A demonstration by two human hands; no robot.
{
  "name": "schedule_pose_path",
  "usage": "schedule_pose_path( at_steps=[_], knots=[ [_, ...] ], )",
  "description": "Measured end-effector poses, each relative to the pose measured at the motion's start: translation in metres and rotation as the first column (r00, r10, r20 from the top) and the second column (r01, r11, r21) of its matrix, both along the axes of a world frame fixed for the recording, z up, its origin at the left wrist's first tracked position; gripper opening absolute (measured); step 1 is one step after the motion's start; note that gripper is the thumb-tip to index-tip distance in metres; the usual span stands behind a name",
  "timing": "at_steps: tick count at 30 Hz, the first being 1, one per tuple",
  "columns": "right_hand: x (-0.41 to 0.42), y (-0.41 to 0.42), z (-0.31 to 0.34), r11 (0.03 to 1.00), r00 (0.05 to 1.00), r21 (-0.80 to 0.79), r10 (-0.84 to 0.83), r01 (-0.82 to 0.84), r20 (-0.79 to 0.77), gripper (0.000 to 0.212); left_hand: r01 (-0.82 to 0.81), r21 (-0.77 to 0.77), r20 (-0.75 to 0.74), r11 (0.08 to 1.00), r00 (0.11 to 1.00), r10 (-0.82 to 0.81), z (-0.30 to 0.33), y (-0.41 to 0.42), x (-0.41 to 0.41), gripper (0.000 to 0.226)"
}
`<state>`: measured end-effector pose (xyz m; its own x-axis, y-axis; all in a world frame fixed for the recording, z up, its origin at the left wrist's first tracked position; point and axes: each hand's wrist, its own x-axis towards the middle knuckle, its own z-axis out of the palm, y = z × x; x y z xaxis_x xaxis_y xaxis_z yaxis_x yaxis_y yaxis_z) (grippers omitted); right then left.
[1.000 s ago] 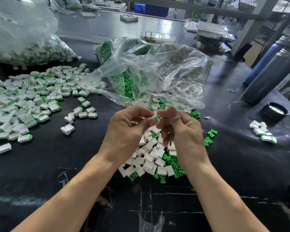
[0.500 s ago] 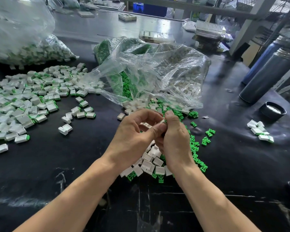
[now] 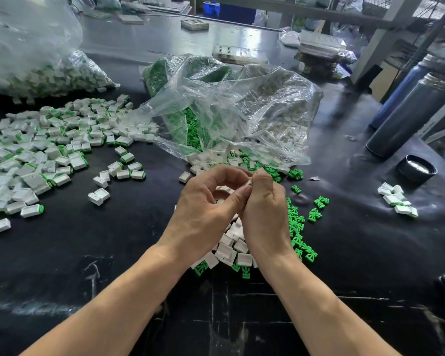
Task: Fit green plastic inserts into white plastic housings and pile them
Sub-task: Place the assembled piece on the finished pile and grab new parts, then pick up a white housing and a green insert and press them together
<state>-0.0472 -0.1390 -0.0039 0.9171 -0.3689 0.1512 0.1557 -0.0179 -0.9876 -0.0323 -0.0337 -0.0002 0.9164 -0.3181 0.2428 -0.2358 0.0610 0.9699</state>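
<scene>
My left hand (image 3: 206, 209) and my right hand (image 3: 265, 214) meet fingertip to fingertip above the black table, pinching a small white housing (image 3: 249, 182) between them; only a sliver of it shows. Whether a green insert is in it is hidden by the fingers. Below the hands lies a heap of empty white housings (image 3: 231, 247). Loose green inserts (image 3: 299, 237) are scattered to the right of it. A wide spread of fitted white-and-green pieces (image 3: 49, 150) covers the table's left side.
An open clear plastic bag (image 3: 229, 106) with green inserts and white housings lies behind the hands. Another bag of pieces (image 3: 36, 70) sits far left. Two dark bottles (image 3: 409, 116), a black lid (image 3: 418, 168) and a few fitted pieces (image 3: 397, 200) are at the right.
Both hands have drawn closer together and lowered slightly, the fingertips now pressed around the housing. The green insert seen between the fingers a second ago is no longer visible.
</scene>
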Motion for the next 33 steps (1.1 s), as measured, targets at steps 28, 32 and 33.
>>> schedule_pose_path(
  at_steps=[28,32,33],
  knots=[
    [-0.006,-0.024,0.002,0.985,1.0,-0.173,-0.024,0.025,0.004,0.049,-0.119,0.109,-0.025,0.987,0.992,0.123,0.001,0.008,0.006,0.006],
    [-0.006,-0.033,0.005,0.977,0.993,-0.2,0.087,-0.069,0.084,0.016,-0.129,0.145,-0.021,0.981,0.991,0.134,0.003,0.01,0.006,0.007],
    [-0.006,-0.034,0.005,0.971,0.992,-0.231,0.087,-0.064,0.091,0.01,-0.131,0.153,-0.023,0.98,0.99,0.136,0.003,0.011,0.007,0.007]
  ],
)
